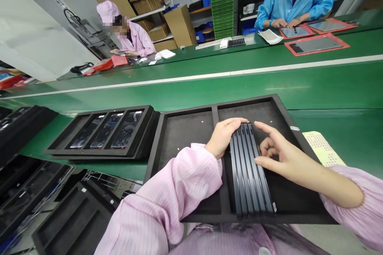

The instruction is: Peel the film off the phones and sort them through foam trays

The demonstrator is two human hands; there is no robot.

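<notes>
Several slim dark slabs [249,171] stand on edge in a black tray [185,127], between my left hand [222,137] and right hand [280,150]. From afar I see the left's fingers bent over their far end, though I cannot tell whether they clamp, while the right's thumb and forefinger are spread apart, the thumb at the outermost slab's side, contact unclear on my feed. Well left of my left hand lies a divided tray [95,152] of glossy panels [128,127], and beyond my right wrist, a yellow sheet [323,147]
</notes>
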